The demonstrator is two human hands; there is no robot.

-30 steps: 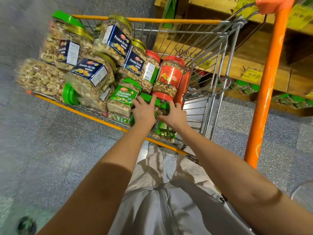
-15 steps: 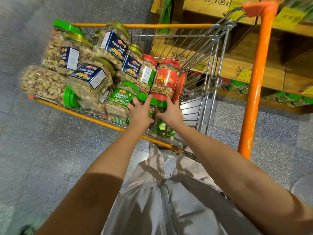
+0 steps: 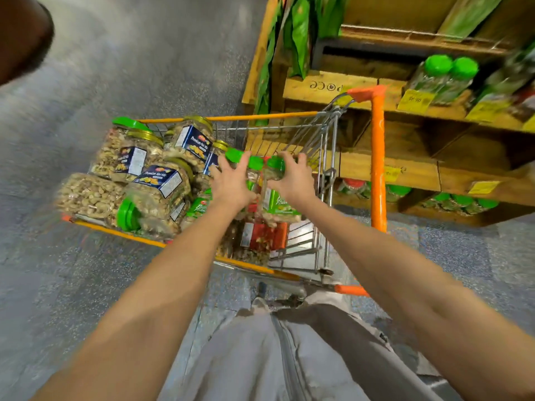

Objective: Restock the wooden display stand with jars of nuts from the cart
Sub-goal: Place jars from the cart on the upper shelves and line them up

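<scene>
Both hands hold green-lidded pistachio jars (image 3: 275,201) lifted above the orange-rimmed cart (image 3: 185,120). My left hand (image 3: 231,183) grips the left side of the cluster, my right hand (image 3: 293,180) the right side. Green lids show between the fingers; how many jars are held is blurred. More nut jars with blue labels (image 3: 162,180) lie piled in the cart's left half, and a red-labelled jar (image 3: 260,235) sits under the lifted ones. The wooden display stand (image 3: 405,169) rises to the right of the cart, with green-lidded jars (image 3: 445,73) on an upper shelf.
The cart's orange handle post (image 3: 377,157) stands between my hands and the stand. Yellow price tags (image 3: 415,101) hang on the shelf edges. Low shelves hold more jars (image 3: 460,202). Green bags (image 3: 298,36) hang at the stand's left end. Grey speckled floor lies to the left.
The green-lidded jars were low in the cart with my hands closing around them; now they are raised above the other jars. My view has swung up toward the stand.
</scene>
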